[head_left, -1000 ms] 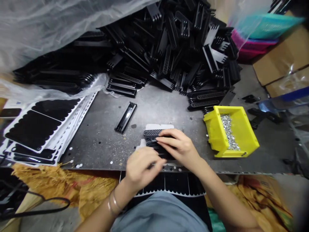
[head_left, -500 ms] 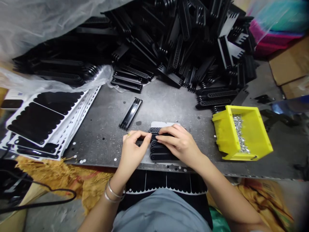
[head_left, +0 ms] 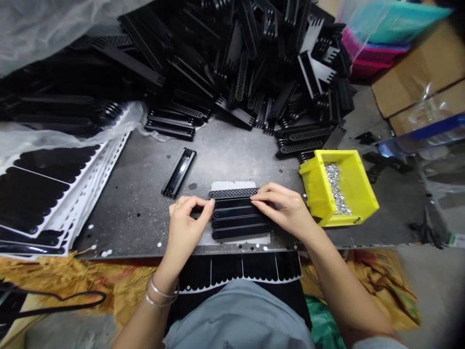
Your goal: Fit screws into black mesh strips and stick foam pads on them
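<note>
And there it was: four black plastic strips [head_left: 236, 215] lined up side by side on a pale backing sheet [head_left: 232, 186], the top one showing a perforated mesh face. The left hand [head_left: 186, 227] was curled, fingertips pinched at the strips' left end, while the right hand [head_left: 281, 208] lay open, fingers flat across their right end, not closed around them. It all sat on a dark, speckled metal workbench [head_left: 138, 194] with a loose black strip [head_left: 178, 172] nearby, a yellow bin [head_left: 319, 194] of screws to the right, a great heap of black pieces [head_left: 261, 63] behind, scalloped pads on white sheets [head_left: 36, 194] at left, and a cardboard box [head_left: 414, 68] beyond.
</note>
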The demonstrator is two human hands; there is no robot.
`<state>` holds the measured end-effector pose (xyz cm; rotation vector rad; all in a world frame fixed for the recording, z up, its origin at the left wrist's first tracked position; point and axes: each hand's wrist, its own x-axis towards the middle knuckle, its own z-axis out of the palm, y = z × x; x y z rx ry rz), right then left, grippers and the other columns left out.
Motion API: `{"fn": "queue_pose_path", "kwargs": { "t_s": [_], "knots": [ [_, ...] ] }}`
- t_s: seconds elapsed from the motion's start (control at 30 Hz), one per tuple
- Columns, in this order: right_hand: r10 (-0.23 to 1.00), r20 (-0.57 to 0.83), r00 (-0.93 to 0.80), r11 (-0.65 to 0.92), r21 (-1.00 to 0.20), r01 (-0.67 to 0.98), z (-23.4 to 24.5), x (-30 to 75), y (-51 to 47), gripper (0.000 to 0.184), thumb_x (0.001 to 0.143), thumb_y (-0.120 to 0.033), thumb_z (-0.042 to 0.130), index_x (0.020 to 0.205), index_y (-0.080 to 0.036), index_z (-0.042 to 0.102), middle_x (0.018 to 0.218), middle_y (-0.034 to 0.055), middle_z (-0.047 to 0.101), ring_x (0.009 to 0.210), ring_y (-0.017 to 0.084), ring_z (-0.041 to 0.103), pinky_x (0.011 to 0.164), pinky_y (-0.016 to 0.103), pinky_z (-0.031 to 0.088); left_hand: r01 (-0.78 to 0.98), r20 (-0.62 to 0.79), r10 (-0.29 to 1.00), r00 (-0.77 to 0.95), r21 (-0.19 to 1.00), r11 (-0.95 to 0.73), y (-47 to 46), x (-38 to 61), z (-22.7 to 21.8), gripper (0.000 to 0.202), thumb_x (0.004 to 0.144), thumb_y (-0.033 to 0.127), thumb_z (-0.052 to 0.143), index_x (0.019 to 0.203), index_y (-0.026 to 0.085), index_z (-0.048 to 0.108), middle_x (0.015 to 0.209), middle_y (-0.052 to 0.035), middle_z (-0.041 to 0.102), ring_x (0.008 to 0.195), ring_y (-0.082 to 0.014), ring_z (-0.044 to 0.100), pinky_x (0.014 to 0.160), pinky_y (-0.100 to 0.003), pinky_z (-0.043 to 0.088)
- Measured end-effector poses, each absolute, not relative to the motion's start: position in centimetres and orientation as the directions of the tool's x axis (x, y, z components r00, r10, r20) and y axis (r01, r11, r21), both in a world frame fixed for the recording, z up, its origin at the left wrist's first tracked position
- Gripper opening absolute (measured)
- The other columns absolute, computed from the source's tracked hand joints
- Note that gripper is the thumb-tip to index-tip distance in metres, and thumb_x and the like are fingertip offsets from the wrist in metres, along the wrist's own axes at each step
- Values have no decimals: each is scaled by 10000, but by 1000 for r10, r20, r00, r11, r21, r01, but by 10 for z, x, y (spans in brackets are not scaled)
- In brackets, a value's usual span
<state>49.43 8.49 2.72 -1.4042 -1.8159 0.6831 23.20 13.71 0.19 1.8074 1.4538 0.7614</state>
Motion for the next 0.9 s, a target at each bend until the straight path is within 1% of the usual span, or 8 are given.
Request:
{"fn": "queue_pose_path", "kwargs": {
  "t_s": [0.13,0.23,0.3,0.37,0.5,0.67,0.77,0.9],
  "knots": [
    [951,256,-172,308,-750,585,23,494,90,151,994,-226,660,1067,-241,791,958,32,676,812,140,640,718,297,550,601,42,976,216,782,-166,138,232,6,255,942,379,676,733,232,681,751,12,718,775,-191,634,852,-370,474],
    [929,361,-80,322,-683,655,21,495,83,200,973,-238,692,1136,-294,794,1001,39,622,829,157,608,757,339,560,595,276,937,215,723,-350,108,233,17,138,976,294,667,856,240,706,814,5,748,788,-180,669,809,-344,504],
    [900,428,81,252,-663,705,24,496,68,273,972,-220,687,1210,-319,774,1005,41,613,825,163,600,750,344,554,474,445,808,386,656,-587,74,234,17,104,998,201,632,969,263,710,848,14,768,778,-153,694,772,-301,528],
    [852,453,263,142,-684,716,30,497,47,287,971,-202,679,1212,-323,776,966,33,621,785,157,592,680,315,526,243,340,576,744,665,-706,42,237,3,126,1016,250,618,1112,258,700,916,4,792,805,-146,728,786,-275,571],
    [803,428,416,54,-746,664,45,499,2,230,951,-191,702,1118,-310,808,921,24,657,739,144,597,586,278,472,626,7,732,682,513,-588,23,242,-45,203,1004,300,608,1166,201,678,957,-79,793,912,-269,763,873,-418,605],
    [972,234,35,164,-770,616,54,497,-26,278,980,-257,684,1245,-307,752,1059,49,717,912,181,691,772,324,578,581,-39,658,752,510,-635,24,230,-22,273,997,207,568,1266,226,608,1059,-66,785,923,-248,755,817,-369,586],
    [951,-20,-310,202,-718,666,58,498,-34,425,922,-410,766,1333,-329,691,1245,67,714,1168,257,665,1011,476,548,356,6,439,898,577,-735,7,213,31,181,1014,143,496,1069,253,629,826,15,744,685,-173,686,641,-294,498],
    [895,-185,-405,163,-710,685,70,520,-50,208,950,-408,730,1129,-308,764,1020,23,770,1013,221,710,972,446,567,363,159,488,858,486,-795,5,186,67,290,1036,108,378,985,248,626,693,12,665,586,-177,597,562,-318,409]
  ]
}}
